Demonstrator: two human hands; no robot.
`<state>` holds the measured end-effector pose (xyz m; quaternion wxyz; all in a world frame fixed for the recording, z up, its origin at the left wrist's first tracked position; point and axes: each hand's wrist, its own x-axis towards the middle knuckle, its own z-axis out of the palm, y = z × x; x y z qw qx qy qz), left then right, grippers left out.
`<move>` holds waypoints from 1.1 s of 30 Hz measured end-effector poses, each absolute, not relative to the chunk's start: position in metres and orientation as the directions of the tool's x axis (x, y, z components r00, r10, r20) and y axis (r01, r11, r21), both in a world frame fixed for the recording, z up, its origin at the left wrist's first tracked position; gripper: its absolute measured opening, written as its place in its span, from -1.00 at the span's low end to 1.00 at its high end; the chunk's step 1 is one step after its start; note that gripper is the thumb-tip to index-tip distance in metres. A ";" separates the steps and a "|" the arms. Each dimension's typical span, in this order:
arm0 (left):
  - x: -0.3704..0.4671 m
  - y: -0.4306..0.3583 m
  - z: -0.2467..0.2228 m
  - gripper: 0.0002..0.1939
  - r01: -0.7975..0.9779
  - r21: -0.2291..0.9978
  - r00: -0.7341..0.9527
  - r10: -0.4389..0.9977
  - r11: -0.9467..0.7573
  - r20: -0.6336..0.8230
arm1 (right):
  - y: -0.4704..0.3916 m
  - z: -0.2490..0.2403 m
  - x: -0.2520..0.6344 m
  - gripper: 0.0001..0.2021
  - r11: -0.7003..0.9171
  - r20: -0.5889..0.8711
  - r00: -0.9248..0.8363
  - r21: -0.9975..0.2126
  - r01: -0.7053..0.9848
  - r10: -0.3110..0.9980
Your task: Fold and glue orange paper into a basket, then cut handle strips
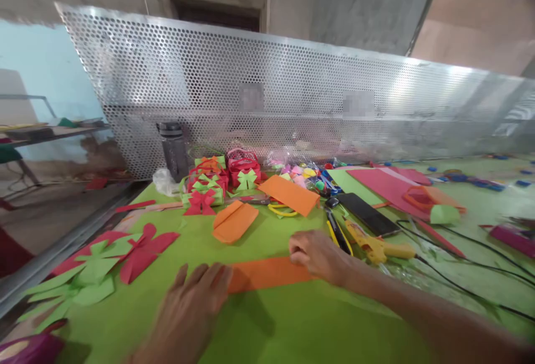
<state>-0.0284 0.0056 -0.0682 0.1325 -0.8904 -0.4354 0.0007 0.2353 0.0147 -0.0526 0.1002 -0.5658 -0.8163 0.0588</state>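
Note:
A folded strip of orange paper (265,273) lies lengthwise across the green tabletop in front of me. My left hand (194,294) rests over its left end, fingers stretched out and slightly apart. At the other end, my right hand (320,253) has its fingers curled closed on the strip. Just beyond it lies a folded orange paper piece (235,222), and behind that a flat orange sheet (290,194). Close by my right hand are a black and yellow cutter knife (337,231) and a yellow glue gun (370,241).
Green paper flowers (94,269) and a red one (146,250) lie left. Several small paper baskets (204,183) stand behind, beside a dark bottle (173,149). A black phone (368,213), cables (443,280) and red sheets (380,188) lie right. A perforated metal panel (292,79) borders the back.

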 end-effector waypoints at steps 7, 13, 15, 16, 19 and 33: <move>-0.031 0.007 -0.070 -0.54 0.739 -0.221 0.669 0.732 -0.636 0.130 | 0.023 -0.071 0.244 -0.82 0.332 0.214 -0.306 -0.100 0.938 0.928; -0.032 0.016 -0.072 -0.44 0.740 -0.204 0.670 0.729 -0.641 0.140 | 0.005 -0.062 0.237 -0.80 0.542 0.199 -0.531 -0.004 0.840 0.824; -0.030 0.016 -0.071 -0.44 0.757 -0.202 0.650 0.746 -0.622 0.141 | 0.002 -0.060 0.235 -0.74 0.588 0.181 -0.586 0.049 0.808 0.790; -0.029 0.016 -0.071 -0.44 0.764 -0.201 0.642 0.752 -0.613 0.149 | 0.001 -0.060 0.235 -0.75 0.594 0.182 -0.596 0.070 0.801 0.782; -0.027 0.016 -0.074 -0.46 0.786 -0.186 0.617 0.768 -0.589 0.175 | 0.004 -0.064 0.237 -0.87 0.596 0.205 -0.602 0.100 0.797 0.771; -0.028 0.019 -0.070 -0.54 0.791 -0.212 0.609 0.703 -0.574 0.367 | 0.008 -0.070 0.231 -0.88 0.537 0.372 -0.555 0.162 0.828 0.744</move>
